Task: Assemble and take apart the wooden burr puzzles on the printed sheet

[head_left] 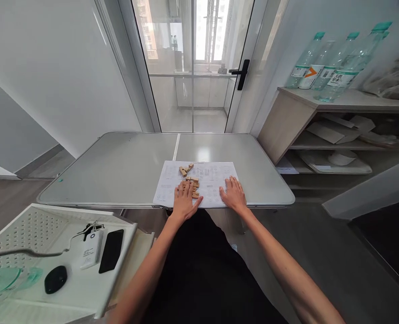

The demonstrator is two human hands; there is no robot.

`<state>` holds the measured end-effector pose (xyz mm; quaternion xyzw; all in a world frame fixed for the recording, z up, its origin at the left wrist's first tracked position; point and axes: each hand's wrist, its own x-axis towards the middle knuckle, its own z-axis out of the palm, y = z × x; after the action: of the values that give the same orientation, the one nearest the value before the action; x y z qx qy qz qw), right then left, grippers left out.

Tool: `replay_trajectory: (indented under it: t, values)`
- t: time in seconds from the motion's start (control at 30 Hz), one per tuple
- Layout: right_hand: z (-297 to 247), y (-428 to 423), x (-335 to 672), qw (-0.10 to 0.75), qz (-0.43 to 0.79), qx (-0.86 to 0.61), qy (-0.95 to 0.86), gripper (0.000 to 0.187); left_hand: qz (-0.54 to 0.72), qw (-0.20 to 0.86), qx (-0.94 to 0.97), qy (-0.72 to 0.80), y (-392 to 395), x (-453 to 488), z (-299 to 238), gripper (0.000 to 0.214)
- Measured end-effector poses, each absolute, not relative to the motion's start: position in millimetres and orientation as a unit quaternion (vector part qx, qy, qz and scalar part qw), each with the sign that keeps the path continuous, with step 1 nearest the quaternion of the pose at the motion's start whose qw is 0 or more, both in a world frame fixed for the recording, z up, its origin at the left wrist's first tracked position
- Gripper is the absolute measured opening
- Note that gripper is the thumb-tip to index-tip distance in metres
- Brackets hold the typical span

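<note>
A printed white sheet (211, 180) with small diagrams lies at the front edge of the table. Several small notched wooden puzzle pieces (193, 179) are gathered on its left half. My left hand (183, 200) rests over the nearer pieces, fingers spread, and hides part of them. Just beyond its fingertips, a few more wooden pieces (185, 170) lie at angles to each other. Flat on the right part of the sheet is my right hand (233, 193), fingers apart, with nothing in it.
The grey folding table (125, 171) reaches to a glass door (192, 90). At lower left, a white plastic tray (74, 294) holds a black phone (111, 251), a power bank (92, 249) and a black mouse (55, 279). A shelf (296, 117) with bottles (341, 74) stands at right.
</note>
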<state>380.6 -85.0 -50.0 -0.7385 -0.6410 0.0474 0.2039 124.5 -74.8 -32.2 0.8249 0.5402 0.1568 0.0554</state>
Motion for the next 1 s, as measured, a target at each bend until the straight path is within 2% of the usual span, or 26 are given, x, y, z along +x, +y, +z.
replay_trajectory:
  t: [0.3,0.6,0.73,0.87,1.0]
  values:
    - [-52,-82,382,0.232,0.051,-0.733,-0.637,0.060,0.191,0.062,0.841,0.503,-78,159,-36,0.075]
    - [-53,-82,385,0.305,0.065,-0.704,-0.638,0.051,0.303,0.129,0.826,0.458,-81,183,-42,0.073]
    - [-48,-87,385,0.365,0.080,-0.674,-0.638,0.045,0.354,0.182,0.801,0.447,-70,178,-31,0.055]
    - [-39,-99,377,0.424,0.095,-0.638,-0.636,0.031,0.366,0.176,0.796,0.449,-48,164,-20,0.040]
    - [-32,-111,361,0.444,0.129,-0.601,-0.652,0.019,0.362,0.170,0.808,0.432,-32,153,-16,0.033]
